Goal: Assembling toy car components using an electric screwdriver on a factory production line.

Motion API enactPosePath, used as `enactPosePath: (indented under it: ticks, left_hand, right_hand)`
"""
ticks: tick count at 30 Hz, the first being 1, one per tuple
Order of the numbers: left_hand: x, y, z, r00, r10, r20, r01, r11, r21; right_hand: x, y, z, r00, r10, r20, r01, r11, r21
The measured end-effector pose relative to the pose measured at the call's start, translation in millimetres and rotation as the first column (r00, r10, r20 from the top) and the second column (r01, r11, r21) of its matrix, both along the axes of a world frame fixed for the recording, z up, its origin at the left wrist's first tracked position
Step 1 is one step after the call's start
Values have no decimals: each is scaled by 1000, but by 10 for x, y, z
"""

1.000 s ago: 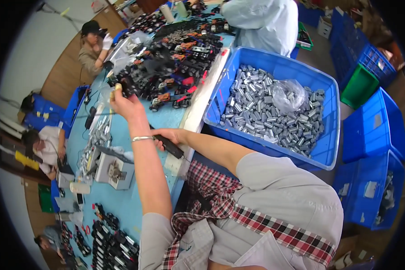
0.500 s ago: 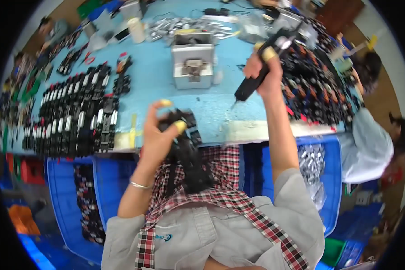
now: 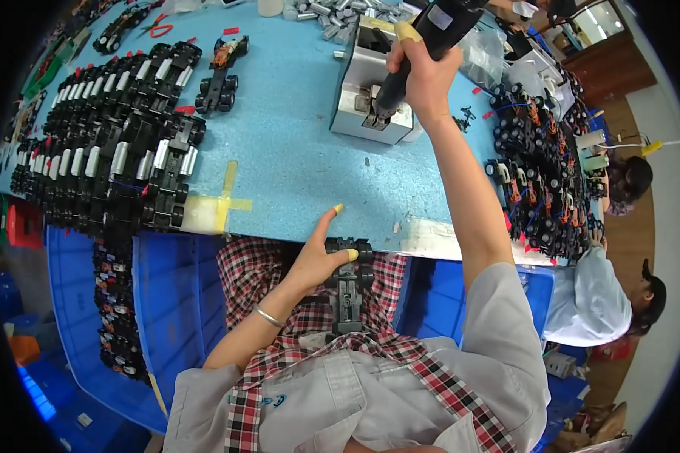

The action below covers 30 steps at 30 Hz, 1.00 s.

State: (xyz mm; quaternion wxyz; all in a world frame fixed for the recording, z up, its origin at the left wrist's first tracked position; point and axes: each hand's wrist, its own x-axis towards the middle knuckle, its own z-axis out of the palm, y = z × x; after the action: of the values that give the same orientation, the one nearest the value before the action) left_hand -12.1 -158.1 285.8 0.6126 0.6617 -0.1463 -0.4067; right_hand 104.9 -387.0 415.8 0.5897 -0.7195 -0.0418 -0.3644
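Observation:
My left hand (image 3: 319, 257) grips a black toy car chassis (image 3: 347, 287) over my lap, just below the edge of the blue table (image 3: 295, 151). Yellow tape covers its thumb tip and a fingertip. My right hand (image 3: 423, 72) is raised over the table and shut on a black electric screwdriver (image 3: 431, 38). The driver's tip points down into a grey metal fixture block (image 3: 366, 90) at the table's far middle.
Rows of black chassis (image 3: 106, 158) fill the table's left; more wheeled chassis (image 3: 540, 181) are heaped on the right. Blue crates (image 3: 159, 317) stand under the table, one holding chassis. Yellow tape (image 3: 223, 200) marks the near edge. Two other people (image 3: 608, 294) sit at the right.
My view has swung closer over the table. My right hand has carried the screwdriver to the fixture block. My left hand has brought the chassis up from my lap to the table edge.

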Motion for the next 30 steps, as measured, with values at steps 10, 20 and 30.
enactPosePath:
  ticks: [10,20,30]
  left_hand:
    - [-16,-48,-47,976,78,-205,-95,993,-74]
    - [-54,-67,-190,979,101,-175,-124,984,-128]
    - [-46,-48,-221,985,110,-129,-127,984,-128]
  right_hand:
    - [-596,237,-49,875,484,29,-377,642,668]
    - [-1284,767,-510,876,415,-246,-304,871,386]
    - [-1338,879,-554,841,447,-304,-315,863,396]
